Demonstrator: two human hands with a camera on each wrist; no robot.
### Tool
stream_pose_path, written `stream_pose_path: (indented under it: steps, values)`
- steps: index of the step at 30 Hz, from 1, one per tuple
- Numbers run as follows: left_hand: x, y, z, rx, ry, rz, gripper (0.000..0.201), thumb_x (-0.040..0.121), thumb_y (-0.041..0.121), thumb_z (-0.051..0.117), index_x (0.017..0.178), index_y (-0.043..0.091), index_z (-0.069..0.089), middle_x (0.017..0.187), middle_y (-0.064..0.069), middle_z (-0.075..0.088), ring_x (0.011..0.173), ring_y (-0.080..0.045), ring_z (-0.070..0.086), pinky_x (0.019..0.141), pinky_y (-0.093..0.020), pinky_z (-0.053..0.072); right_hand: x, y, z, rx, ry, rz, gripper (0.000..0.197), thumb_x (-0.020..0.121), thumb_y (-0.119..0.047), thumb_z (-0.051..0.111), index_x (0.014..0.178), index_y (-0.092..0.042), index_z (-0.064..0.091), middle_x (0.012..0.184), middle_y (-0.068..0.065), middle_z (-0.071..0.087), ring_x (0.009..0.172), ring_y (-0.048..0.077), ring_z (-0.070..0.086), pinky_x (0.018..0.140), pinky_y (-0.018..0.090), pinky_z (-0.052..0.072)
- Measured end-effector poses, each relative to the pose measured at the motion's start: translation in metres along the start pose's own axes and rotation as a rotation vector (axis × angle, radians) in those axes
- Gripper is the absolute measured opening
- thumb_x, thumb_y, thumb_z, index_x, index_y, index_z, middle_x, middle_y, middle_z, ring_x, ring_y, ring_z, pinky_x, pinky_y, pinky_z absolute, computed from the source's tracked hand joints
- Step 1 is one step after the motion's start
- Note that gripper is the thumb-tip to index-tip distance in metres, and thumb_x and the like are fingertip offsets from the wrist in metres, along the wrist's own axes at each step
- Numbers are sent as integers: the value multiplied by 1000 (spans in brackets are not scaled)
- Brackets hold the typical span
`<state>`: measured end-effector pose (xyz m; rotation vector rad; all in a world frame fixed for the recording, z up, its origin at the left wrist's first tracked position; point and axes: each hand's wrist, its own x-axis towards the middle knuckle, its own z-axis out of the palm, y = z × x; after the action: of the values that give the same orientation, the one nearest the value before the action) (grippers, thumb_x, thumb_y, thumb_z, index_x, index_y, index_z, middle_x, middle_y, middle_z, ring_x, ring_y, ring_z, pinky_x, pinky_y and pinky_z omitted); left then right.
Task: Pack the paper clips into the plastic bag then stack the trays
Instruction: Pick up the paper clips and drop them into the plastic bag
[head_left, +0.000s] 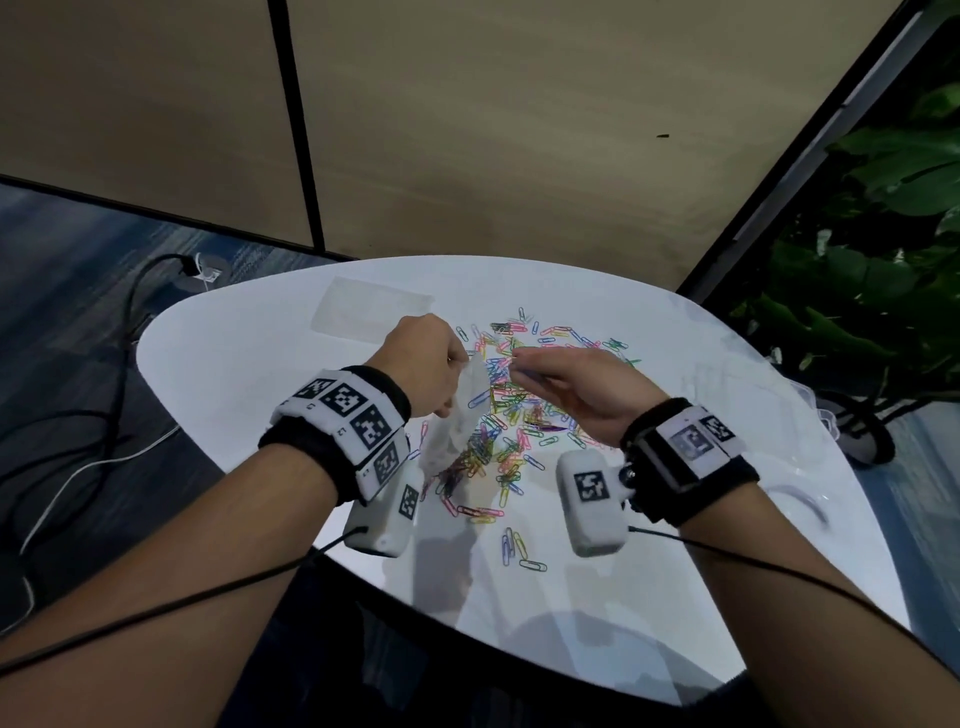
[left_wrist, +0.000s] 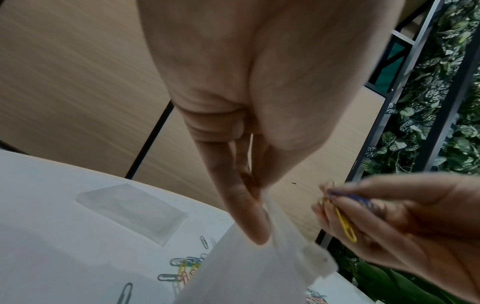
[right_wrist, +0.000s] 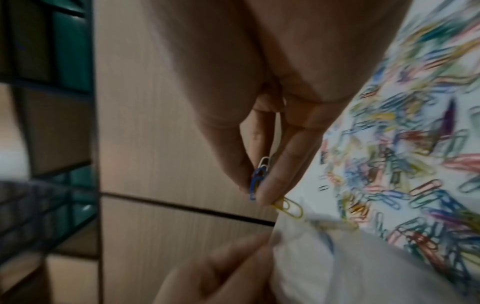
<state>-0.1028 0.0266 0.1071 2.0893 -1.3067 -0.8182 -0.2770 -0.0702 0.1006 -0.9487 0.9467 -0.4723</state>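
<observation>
My left hand (head_left: 423, 364) pinches the top edge of a clear plastic bag (head_left: 457, 421), which hangs above the white table (head_left: 260, 338); the pinch on the bag (left_wrist: 249, 273) shows close up in the left wrist view. My right hand (head_left: 561, 382) pinches a few paper clips (right_wrist: 259, 179), blue, white and yellow, just right of the bag's mouth (right_wrist: 311, 257). A wide heap of coloured paper clips (head_left: 519, 410) lies on the table beneath both hands. A clear tray (head_left: 371, 309) rests at the table's far left, also seen as a clear tray (left_wrist: 132, 209) from the left wrist.
Clear plastic trays (head_left: 826, 415) sit blurred at the table's right edge. Wooden wall panels (head_left: 467, 130) stand behind the table, leafy plants (head_left: 883, 260) to the right. Cables (head_left: 104, 415) run over the floor at left. A few loose clips (head_left: 519, 551) lie nearer me.
</observation>
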Motion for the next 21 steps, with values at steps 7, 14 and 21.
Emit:
stream_pose_path:
  steps: [7, 14, 21]
  values:
    - [-1, 14, 10, -16, -33, 26, 23, 99, 2, 51, 104, 0, 73, 68, -6, 67, 59, -23, 75, 65, -34, 64, -8, 25, 30, -606, 63, -198, 19, 87, 2, 63, 101, -5, 74, 100, 16, 74, 80, 21, 73, 85, 42, 60]
    - [1, 16, 10, -48, -28, 33, 28, 101, 2, 48, 120, 1, 69, 67, -8, 67, 55, -19, 72, 61, -28, 63, -18, 14, 16, -767, 237, -395, 27, 72, -2, 82, 96, -9, 73, 88, 4, 72, 65, 19, 73, 46, 16, 50]
    - [0, 15, 10, -51, -40, 25, 27, 101, 4, 49, 121, 3, 68, 68, -8, 68, 65, -24, 76, 65, -29, 64, -1, 27, 6, -771, 198, -272, 13, 75, -2, 80, 86, -7, 75, 73, 14, 75, 66, 25, 74, 72, 41, 62]
